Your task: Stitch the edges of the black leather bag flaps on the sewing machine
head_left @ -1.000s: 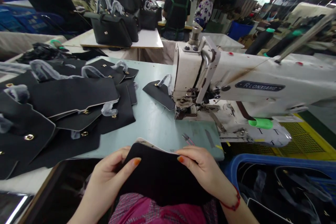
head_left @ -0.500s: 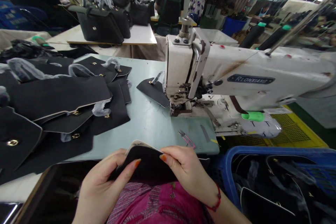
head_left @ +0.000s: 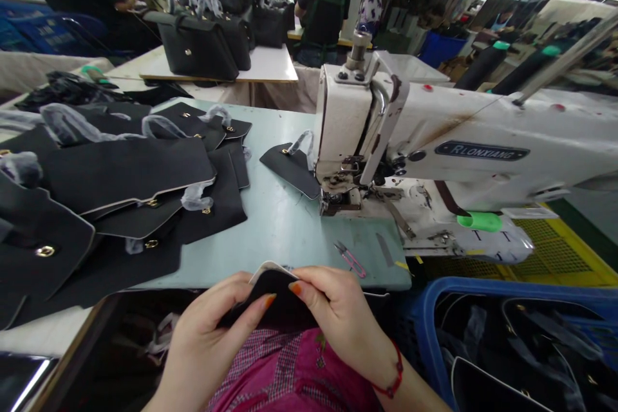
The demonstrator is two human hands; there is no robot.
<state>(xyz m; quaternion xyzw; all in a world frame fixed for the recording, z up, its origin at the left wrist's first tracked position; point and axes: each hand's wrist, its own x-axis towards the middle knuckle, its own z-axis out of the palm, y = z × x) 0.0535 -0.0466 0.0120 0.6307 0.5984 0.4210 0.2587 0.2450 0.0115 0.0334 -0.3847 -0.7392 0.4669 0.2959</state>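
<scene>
Between my two hands, low in front of my lap, is a black leather bag panel (head_left: 282, 304) with a pale edge, bent upward at its far rim. My left hand (head_left: 217, 328) grips its left side, the thumb lying on the near face and the fingers behind. On the right side, my right hand (head_left: 338, 318) pinches the same panel between thumb and fingers, close to the left thumb. The panel's lower part is in shadow. Just beyond the right hand, pink-handled thread snips (head_left: 351, 259) lie on the pale green table (head_left: 270, 238).
A white sewing machine (head_left: 415, 116) stands at the right, with another black panel (head_left: 290, 167) beside its head. Black bag pieces with wrapped handles (head_left: 130, 170) pile up on the left. A blue basket (head_left: 434, 296) holds more. Finished handbags (head_left: 197, 45) and several people are farther back.
My thumbs have come closer together on the panel, the left one moving right. The view has turned slightly left, and a co-worker's hand now shows at the upper left.
</scene>
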